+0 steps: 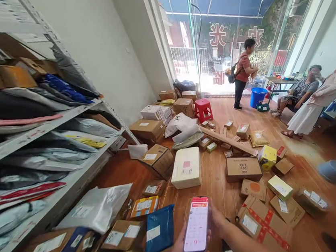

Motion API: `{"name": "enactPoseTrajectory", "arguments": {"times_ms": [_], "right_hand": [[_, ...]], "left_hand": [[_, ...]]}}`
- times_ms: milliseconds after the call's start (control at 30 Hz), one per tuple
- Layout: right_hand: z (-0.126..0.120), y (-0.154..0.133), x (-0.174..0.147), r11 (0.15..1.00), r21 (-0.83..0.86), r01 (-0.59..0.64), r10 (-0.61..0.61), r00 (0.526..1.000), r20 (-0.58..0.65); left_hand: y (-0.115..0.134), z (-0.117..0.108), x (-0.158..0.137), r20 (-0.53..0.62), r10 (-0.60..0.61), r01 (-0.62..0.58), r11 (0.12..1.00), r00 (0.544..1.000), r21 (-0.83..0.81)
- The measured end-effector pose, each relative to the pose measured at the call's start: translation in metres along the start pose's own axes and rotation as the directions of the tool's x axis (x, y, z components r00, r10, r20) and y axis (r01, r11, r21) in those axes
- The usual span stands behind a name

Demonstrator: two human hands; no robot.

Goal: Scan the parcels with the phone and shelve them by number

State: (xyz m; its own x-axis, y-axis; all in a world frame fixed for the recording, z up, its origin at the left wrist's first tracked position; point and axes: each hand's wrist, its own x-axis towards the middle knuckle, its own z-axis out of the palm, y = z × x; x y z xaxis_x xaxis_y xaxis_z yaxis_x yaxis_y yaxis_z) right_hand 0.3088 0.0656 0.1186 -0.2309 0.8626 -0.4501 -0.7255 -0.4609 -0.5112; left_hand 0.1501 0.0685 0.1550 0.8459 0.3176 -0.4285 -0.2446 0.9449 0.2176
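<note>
A smartphone (197,226) with a lit screen, red at the top and pale below, is held upright at the bottom centre. My left hand (175,250) wraps around its lower part, with fingertips showing at the right edge. Close against the phone's right side is my right hand (216,219); its fingers are mostly hidden, so I cannot see whether it grips the phone. Just left of the phone lies a blue mailer bag (159,230) with a white label. A white foam box (186,167) stands on the floor beyond the phone.
Parcels cover much of the wooden floor, including a CHERRY carton (244,169) and a red-taped box (266,224). Shelves of bagged parcels (71,147) line the left. A red stool (203,110) and blue bucket (257,98) stand farther back. Three people are near the far right.
</note>
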Motion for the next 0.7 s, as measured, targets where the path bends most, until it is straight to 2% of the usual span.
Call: {"name": "enactPoseTrajectory", "arguments": {"times_ms": [100, 200, 267, 367, 433, 533, 633, 700], "right_hand": [[-0.030, -0.064, 0.041, 0.996, -0.092, -0.002, -0.014, 0.983, -0.183], [-0.064, -0.119, 0.066, 0.992, -0.123, -0.029, -0.016, 0.937, -0.349], [-0.086, -0.145, 0.080, 0.992, -0.122, -0.031, -0.021, 0.915, -0.404], [-0.113, -0.173, 0.106, 0.993, -0.116, -0.031, -0.029, 0.876, -0.481], [-0.126, -0.185, 0.130, 0.993, -0.108, -0.052, -0.012, 0.850, -0.526], [-0.141, -0.200, 0.178, 0.989, -0.093, -0.114, 0.036, 0.801, -0.598], [-0.159, -0.217, 0.231, 0.980, -0.106, -0.168, 0.051, 0.728, -0.683], [-0.175, -0.230, 0.266, 0.965, -0.139, -0.222, 0.046, 0.664, -0.747]], "left_hand": [[0.046, -0.012, 0.057, -0.198, 0.130, -0.144, 0.988, 0.972, -0.062], [0.082, -0.024, 0.103, -0.385, 0.256, -0.307, 0.949, 0.887, -0.078], [0.103, -0.038, 0.127, -0.445, 0.312, -0.383, 0.920, 0.840, -0.078], [0.136, -0.070, 0.158, -0.502, 0.308, -0.411, 0.905, 0.808, -0.108], [0.163, -0.099, 0.180, -0.525, 0.283, -0.401, 0.907, 0.803, -0.125], [0.214, -0.145, 0.225, -0.510, 0.263, -0.374, 0.919, 0.819, -0.126], [0.277, -0.184, 0.283, -0.465, 0.239, -0.330, 0.936, 0.852, -0.124], [0.322, -0.206, 0.325, -0.457, 0.206, -0.303, 0.942, 0.865, -0.147]]}}
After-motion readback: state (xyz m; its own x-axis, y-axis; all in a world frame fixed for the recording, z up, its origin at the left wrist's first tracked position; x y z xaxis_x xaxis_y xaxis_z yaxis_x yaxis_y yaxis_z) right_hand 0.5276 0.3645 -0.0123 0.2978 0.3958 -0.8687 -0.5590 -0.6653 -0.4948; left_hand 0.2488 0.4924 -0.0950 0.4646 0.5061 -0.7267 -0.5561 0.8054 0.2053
